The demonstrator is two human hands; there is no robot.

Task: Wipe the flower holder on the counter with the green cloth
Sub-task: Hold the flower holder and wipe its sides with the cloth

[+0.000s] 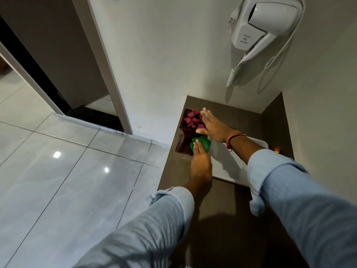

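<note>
A dark maroon flower holder (184,141) with pink petals (192,118) in its top stands at the far left of the brown counter (173,171). My right hand (212,126) lies flat against the holder's right top rim, fingers spread over the petals. Lower down, my left hand (201,161) presses a bunched green cloth (202,145) against the holder's near right side. Part of the holder's right side is hidden behind both hands.
A white tray (228,163) lies on the counter right of the holder, under my forearms. A small orange object (277,149) sits beyond it by the dark side wall. A white wall hair dryer (262,26) hangs above. Glossy tiled floor (67,171) drops off left of the counter.
</note>
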